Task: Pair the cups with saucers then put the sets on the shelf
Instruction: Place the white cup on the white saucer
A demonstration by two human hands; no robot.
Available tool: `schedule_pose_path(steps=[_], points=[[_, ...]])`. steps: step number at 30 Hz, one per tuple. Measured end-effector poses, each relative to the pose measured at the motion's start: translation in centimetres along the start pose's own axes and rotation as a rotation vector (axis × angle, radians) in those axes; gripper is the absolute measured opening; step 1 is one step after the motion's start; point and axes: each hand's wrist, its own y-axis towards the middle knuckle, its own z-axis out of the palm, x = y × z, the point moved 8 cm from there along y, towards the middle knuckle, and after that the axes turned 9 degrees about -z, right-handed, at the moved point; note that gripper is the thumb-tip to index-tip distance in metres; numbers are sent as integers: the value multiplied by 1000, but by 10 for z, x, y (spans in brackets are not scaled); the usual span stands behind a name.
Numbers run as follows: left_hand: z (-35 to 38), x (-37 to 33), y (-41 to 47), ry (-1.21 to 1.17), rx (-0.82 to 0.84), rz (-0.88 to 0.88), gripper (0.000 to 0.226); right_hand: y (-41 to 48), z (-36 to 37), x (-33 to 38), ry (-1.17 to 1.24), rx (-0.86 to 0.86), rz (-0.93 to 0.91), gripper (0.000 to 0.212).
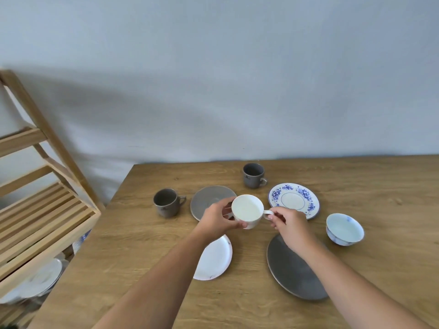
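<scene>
A white cup (247,208) is held above the wooden table (356,176). My left hand (218,218) grips its body and my right hand (288,222) pinches its handle. Under my left forearm lies a white saucer (217,260), partly hidden. A grey saucer (209,198) sits behind the cup, and another grey saucer (292,269) lies under my right arm. Two grey cups stand apart: one at the left (166,202), one at the back (253,175). A blue-flowered saucer (294,199) and a blue-and-white cup without handle (344,229) are to the right.
A slatted wooden shelf (42,210) stands left of the table, its top tier bare. Lower tiers hold white plates (40,279) and a blue-patterned dish (82,239). A grey wall runs behind the table.
</scene>
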Motion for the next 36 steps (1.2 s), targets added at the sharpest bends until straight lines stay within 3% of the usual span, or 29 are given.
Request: schedule_pose_path(steps=[7,14,25,29,32,36], points=[[-57,31,-59,-48,-116,10,71,-13,48,50,40,133,-172,13],[-61,79,-88,-72,-159,-43,72,-35,92,55,101,260,-194,19],[-59,95,-88,-71,-162,-38,78,-39,104,49,44,283,-152,8],[-67,97,-87,-61,-142,-39,89,-30,84,51,28,145,-199,16],[-105,92,-84,-99,-265,-24,97,0,78,67,3,59,-217,13],[-167,91,-60,-65,-486,-62,96,59,110,100,23,133,-233,19]])
